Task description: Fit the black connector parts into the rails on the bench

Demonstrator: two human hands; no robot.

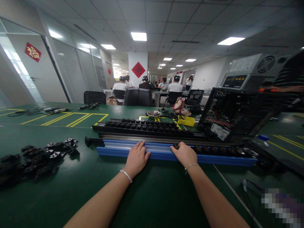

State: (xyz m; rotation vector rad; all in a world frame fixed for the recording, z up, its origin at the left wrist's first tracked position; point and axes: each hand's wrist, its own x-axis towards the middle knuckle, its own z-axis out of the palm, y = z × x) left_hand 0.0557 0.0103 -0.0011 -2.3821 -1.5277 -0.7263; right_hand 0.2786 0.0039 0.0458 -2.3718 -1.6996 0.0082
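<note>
A long blue rail (159,155) with an open channel lies across the table in front of me. My left hand (136,161) rests on its front edge and channel, fingers laid forward and thumb apart, holding nothing that shows. Farther right, my right hand (185,155) is closed at the channel, thumb and fingers on a small black module (176,146) that is mostly covered. Right of that hand, a row of black modules (216,150) sits in the rail. The channel between my hands and to the left shows no modules.
Behind the rail lie black rails (152,128) with rows of modules. Loose black parts (33,160) are heaped at left. A metal bowl (154,113), a yellow bin (186,121) and an open computer case (244,110) stand beyond. People sit in the background; another person's arm shows at far right.
</note>
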